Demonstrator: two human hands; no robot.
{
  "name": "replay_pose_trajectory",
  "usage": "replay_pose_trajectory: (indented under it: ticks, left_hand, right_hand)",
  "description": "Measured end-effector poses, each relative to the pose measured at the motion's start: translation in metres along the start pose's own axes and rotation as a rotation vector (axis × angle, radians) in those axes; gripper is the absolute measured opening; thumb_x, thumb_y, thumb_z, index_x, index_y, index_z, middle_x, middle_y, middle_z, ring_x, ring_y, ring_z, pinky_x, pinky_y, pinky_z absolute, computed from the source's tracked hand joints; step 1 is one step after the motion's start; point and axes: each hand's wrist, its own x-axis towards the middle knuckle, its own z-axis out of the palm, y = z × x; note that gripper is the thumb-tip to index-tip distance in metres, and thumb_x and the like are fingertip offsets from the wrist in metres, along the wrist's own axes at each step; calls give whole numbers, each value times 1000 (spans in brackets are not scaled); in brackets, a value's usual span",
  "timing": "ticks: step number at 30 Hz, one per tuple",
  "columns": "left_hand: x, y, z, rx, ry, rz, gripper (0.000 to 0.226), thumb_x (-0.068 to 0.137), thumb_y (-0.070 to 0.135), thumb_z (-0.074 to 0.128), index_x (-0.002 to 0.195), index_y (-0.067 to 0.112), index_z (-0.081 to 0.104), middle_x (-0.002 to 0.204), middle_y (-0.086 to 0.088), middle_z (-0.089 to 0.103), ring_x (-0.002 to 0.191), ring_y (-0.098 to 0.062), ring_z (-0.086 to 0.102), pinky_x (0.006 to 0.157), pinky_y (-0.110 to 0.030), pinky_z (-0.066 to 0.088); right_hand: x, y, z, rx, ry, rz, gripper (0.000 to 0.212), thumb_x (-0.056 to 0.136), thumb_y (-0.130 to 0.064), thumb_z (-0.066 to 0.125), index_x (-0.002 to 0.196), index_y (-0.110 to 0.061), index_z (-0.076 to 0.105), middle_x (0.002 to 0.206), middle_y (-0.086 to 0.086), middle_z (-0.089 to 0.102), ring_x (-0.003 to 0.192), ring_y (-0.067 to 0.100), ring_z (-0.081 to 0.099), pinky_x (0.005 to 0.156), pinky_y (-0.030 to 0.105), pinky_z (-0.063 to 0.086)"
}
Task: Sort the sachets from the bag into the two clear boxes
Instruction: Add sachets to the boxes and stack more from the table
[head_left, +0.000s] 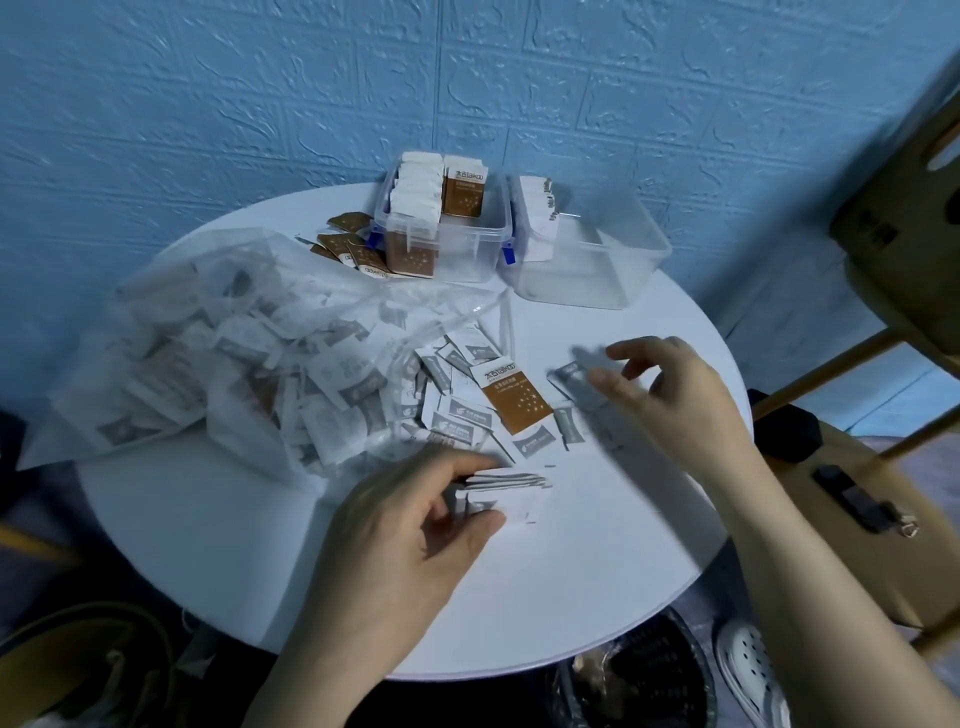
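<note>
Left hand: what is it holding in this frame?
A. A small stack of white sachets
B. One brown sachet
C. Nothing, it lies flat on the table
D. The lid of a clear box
A. The left hand has its thumb and fingers curled round a small stack of white sachets just above the white table.

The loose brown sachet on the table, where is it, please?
In the head view, the brown sachet lies mid-table atop spilled white sachets, between bag and right hand.

Dim bluish light; motion-blurred fingers (618, 358)
</note>
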Motion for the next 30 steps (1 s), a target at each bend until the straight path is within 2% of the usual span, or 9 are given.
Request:
replay_pose_trajectory:
  ticks: [2,4,10,14,16,18,20,23,30]
  left_hand:
    - [0,0,0,2,1,11,35,73,50,62,107,41,59,70,17,50,66,-12,57,62,-34,54]
    - [0,0,-1,-1,3,12,35,73,50,62,107,41,59,70,17,52,66,-12,59,62,-34,55]
    - [0,0,-1,5,-6,1,30,72,50,62,100,41,61,70,12,53,71,-10,57,64,-32,51]
    - [-1,-3,0,-30,-20,-16,27,72,49,63,98,40,63,70,13,53,68,-13,57,64,-39,54]
    - [-1,-3,0,-23,-16,-16,28,72,50,63,99,41,62,71,12,52,68,-13,57,65,-39,54]
    - [-1,-3,0,-25,-9,-14,30,72,51,62,101,42,61,72,12,53,68,-11,57,66,-38,54]
    - [-1,-3,1,-22,-4,-14,33,72,51,62,104,42,60,72,13,53,68,-10,57,67,-37,55]
    - [-1,-4,2,-9,12,-20,37,71,53,61,107,45,57,75,12,54,69,-10,59,68,-34,54]
    - [0,0,0,30,-38,16,37,71,51,61,107,42,59,85,23,59,72,-9,59,66,-31,53]
  right_hand:
    - [14,1,3,-113,-105,121,56,72,-64,68,109,-24,60,101,-5,54,83,13,54,74,33,40]
    - [21,-1,6,-133,-185,174,65,62,-69,72,103,-21,57,98,-2,53,83,17,53,70,32,38]
    - [30,-2,9,-27,-179,150,48,70,-43,82,95,-14,53,86,-3,54,81,18,51,69,34,39]
    - [22,-5,6,274,-90,19,25,79,-18,78,81,-18,53,71,-4,54,60,10,45,60,26,36]
    - [11,-10,1,407,-33,-35,25,81,-9,76,77,-21,54,68,-7,53,57,6,45,58,21,37]
    - [-4,-17,-6,465,-12,-104,23,82,-6,74,77,-20,57,67,-6,57,61,10,49,61,25,40]
    - [-24,-23,-11,495,-41,-171,20,83,-7,73,77,-20,59,67,-1,59,63,17,50,63,34,41]
    - [-54,-30,-13,547,-115,-245,15,85,-14,72,79,-23,61,71,4,61,65,26,52,62,32,41]
    - [-82,-30,10,499,-254,-290,9,84,-36,62,90,-28,63,78,-2,65,72,21,58,68,41,45]
